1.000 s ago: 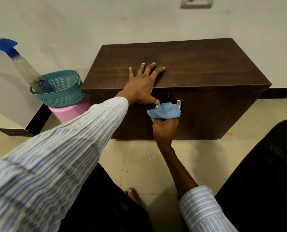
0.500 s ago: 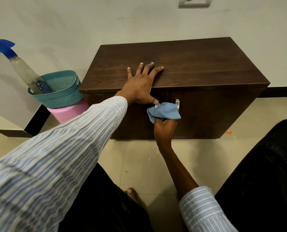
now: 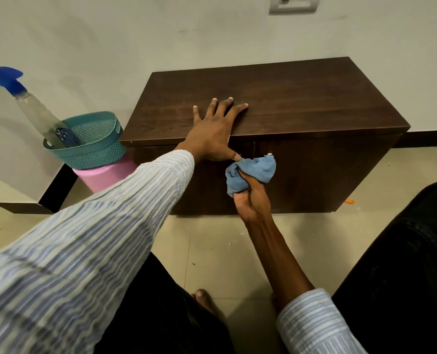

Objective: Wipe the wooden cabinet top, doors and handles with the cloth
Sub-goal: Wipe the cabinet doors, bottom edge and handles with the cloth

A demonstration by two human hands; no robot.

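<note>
A dark wooden cabinet (image 3: 301, 98) stands against the wall, its two doors shut. My left hand (image 3: 216, 131) lies flat on the front edge of the cabinet top, fingers spread, thumb hanging over the edge. My right hand (image 3: 250, 200) grips a bunched blue cloth (image 3: 253, 172) and presses it against the door fronts at the metal handles. One handle tip (image 3: 270, 154) shows above the cloth; the rest of the handles is hidden by cloth and thumb.
Left of the cabinet a teal basket (image 3: 94, 146) sits on a pink stool (image 3: 102, 177); a spray bottle (image 3: 31, 108) with a blue trigger leans in it. My dark-trousered legs and a bare foot (image 3: 204, 297) are on the tiled floor. A wall switch (image 3: 292, 3) is above.
My right hand with the cloth has shifted slightly right and down across the handles, the cloth rumpling. My left hand stays planted on the cabinet top.
</note>
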